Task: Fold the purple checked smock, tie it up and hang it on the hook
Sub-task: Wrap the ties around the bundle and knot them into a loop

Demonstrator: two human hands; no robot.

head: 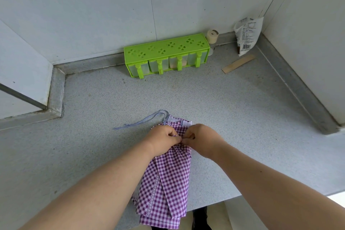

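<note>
Both hands (183,139) pinching smock (168,177) – countertop (112,99)

Folded purple checked smock (168,183) lies on the grey countertop (233,108), its near end overhanging the edge. Left hand (163,140) and right hand (202,139) pinch its tie at the far end. Loose strap (141,120) trails left.

Home kitchen: speckled countertop (224,110), tiled walls (93,15), green seasoning-box rack (166,52).

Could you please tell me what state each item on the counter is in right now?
purple checked smock: folded long, overhanging counter edge
strap: loose on counter
left hand: pinching smock
right hand: pinching smock
green spice rack: drawers closed
bag: opened, leaning
</note>
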